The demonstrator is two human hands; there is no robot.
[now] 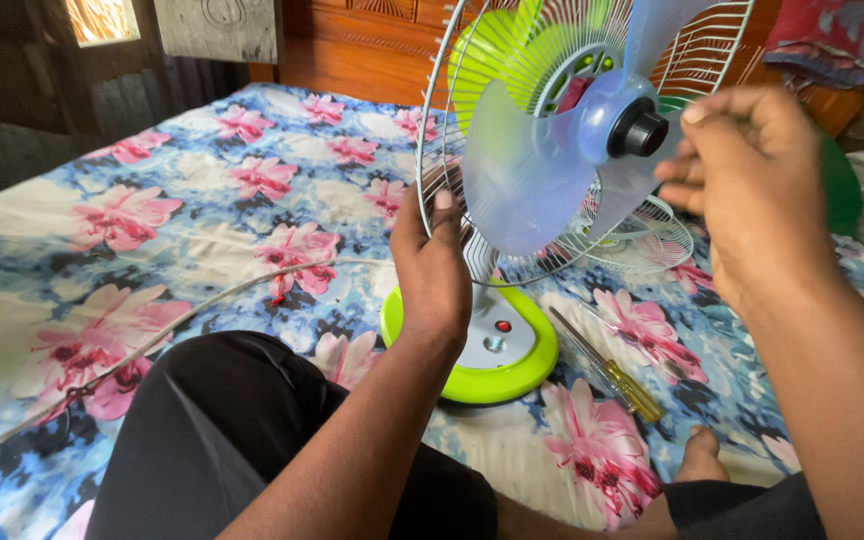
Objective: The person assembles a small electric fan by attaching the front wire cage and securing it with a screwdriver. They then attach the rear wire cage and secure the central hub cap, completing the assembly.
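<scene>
A small table fan stands on the bed on a lime-green and white base (518, 372). Its translucent blue blade (527, 180) sits on the hub under a black cap (640, 133), inside the white wire rear guard (432, 150). My left hand (434, 270) grips the lower left rim of that guard. Beside the black cap hovers my right hand (752, 185), fingers curled and close to the cap; whether it touches the cap I cannot tell. The loose front guard (642, 240) lies flat on the bed behind the fan.
A screwdriver (614, 370) with a yellow handle lies on the floral bedsheet (152, 230) right of the base. A white cord (182, 320) runs leftward across the sheet. My black-trousered legs are in the foreground, and a wooden headboard (372, 45) lies beyond.
</scene>
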